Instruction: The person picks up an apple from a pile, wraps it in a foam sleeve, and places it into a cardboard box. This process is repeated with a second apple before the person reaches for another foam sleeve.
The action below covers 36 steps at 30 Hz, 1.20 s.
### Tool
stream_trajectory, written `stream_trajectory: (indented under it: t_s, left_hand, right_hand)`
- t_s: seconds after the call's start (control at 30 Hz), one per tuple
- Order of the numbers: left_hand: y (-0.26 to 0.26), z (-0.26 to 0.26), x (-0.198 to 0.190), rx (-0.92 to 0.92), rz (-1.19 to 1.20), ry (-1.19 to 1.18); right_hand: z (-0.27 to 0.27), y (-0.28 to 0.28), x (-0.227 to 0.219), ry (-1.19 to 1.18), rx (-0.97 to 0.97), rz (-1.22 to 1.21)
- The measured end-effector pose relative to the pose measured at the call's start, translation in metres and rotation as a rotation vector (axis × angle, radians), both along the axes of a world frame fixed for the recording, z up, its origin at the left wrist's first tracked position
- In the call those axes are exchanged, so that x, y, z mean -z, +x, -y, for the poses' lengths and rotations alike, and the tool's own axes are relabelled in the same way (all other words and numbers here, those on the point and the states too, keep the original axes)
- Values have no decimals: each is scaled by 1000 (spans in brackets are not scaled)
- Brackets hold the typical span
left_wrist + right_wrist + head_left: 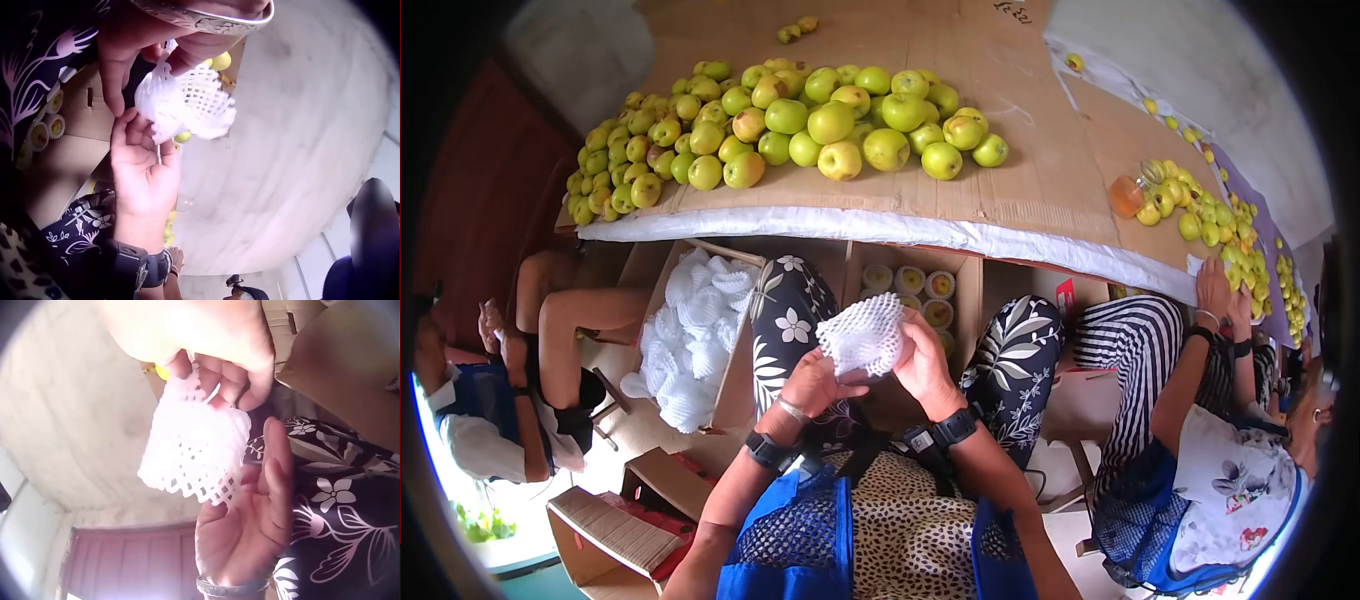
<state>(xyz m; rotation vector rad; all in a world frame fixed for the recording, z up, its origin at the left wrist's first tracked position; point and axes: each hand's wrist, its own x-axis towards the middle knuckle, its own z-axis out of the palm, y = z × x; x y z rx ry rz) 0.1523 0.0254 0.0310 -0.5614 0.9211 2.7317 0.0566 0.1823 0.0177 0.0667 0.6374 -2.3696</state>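
A white foam fruit net (pixel 862 335) is held between both hands above the lap, its open mesh end flared in the left wrist view. My right hand (pixel 925 362) pinches one end of the net between thumb and fingers, as the right wrist view shows. On the other side, my left hand (pixel 812 388) holds the edge near its thumb, with other fingers (pixel 275 447) stretched out beside it. No apple shows through the mesh. Ahead lies a large pile of green-yellow apples (pixel 830 122) on the cardboard-covered table.
An open box of white foam nets (pixel 696 335) stands left of the knees. Between the knees, a cardboard box (pixel 965 275) holds netted apples (pixel 911 279). Other people sit at both sides, one person's hand (pixel 1213 288) near more apples. An empty-looking carton (pixel 615 540) lies lower left.
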Motion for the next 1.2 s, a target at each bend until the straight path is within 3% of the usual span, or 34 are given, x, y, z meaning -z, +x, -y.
stream_trajectory:
  t_s: [0.07, 0.17, 0.2, 0.27, 0.3, 0.33, 0.37, 0.4, 0.43, 0.5, 0.57, 0.6, 0.63, 0.67, 0.7, 0.73, 0.77, 0.8, 0.83, 0.9, 0.97, 1.0, 1.1, 1.17, 1.2]
  left_hand:
    - [0, 1, -5, 78, -68, 30]
    - [-8, -6, -15, -49, -357, -229]
    - [-8, -3, -19, -69, -383, -185]
    - [-10, 8, -2, -149, -300, 66]
    - [-9, 13, 9, -166, -293, 201]
    - [-10, 11, 17, -183, -224, 168]
    - [-13, 12, 48, -121, -155, 23]
    - [-14, 1, 20, -78, -94, 124]
    - [-15, -9, -8, -39, -30, 223]
    - [-16, -8, -2, -10, -23, 253]
    - [-15, -2, 22, 26, -185, -308]
    - [-18, -3, 15, -3, -88, -22]
    - [-21, -3, 8, -27, 10, 261]
    - [-20, 4, 26, -50, -73, 412]
    - [-21, 11, 23, -78, -66, 150]
    - [-20, 14, 16, -109, -57, -108]
    - [-18, 18, -8, -184, -81, -46]
    - [-16, 21, -33, -257, -110, 16]
    - [-14, 24, -44, -467, -185, -116]
    - [-7, 44, -43, -736, -225, -490]
    - [-1, 58, -57, -845, -386, -608]
    - [-3, 59, -65, -851, -407, -542]
    - [-8, 74, -24, -727, -153, -978]
    - [1, 82, 3, -457, -5, -1178]
    - [5, 80, 7, -469, -1, -1297]
  right_hand:
    - [0, 1, 1, 45, 3, -45]
    - [-2, -1, 4, 38, 11, 2]
    - [-2, 1, 5, 77, 43, -93]
    - [-2, -2, -10, -57, -27, 43]
    - [0, -1, -18, 60, -30, -187]
    - [0, 3, -24, 182, -29, -416]
    - [-1, -3, -12, 435, -102, -816]
    - [-2, -8, 0, 673, -96, -1217]
    - [3, -1, -15, 589, -204, -877]
    - [11, 3, -10, 433, -256, -294]
    - [17, 1, -38, 906, -280, -752]
    - [19, -6, -50, 1150, -280, -981]
    - [20, -17, -52, 1132, -154, -1173]
    - [24, -32, -53, 1099, -25, -1363]
    - [28, -47, -57, 1051, 103, -1549]
    - [31, -62, -75, 1086, 125, -1346]
    - [32, -82, -95, 1118, 145, -1145]
    - [34, -114, -97, 1133, 251, -1210]
    - [37, -146, -99, 1140, 361, -1277]
    - [47, -188, -121, 1298, 374, -1250]
    - [61, -230, -115, 1475, 375, -1308]
    - [68, -239, -117, 1566, 373, -1336]
    - [91, -251, -118, 1793, 279, -1349]
    - [102, -254, -121, 1881, 244, -1331]
    - [104, -256, -122, 1926, 221, -1309]
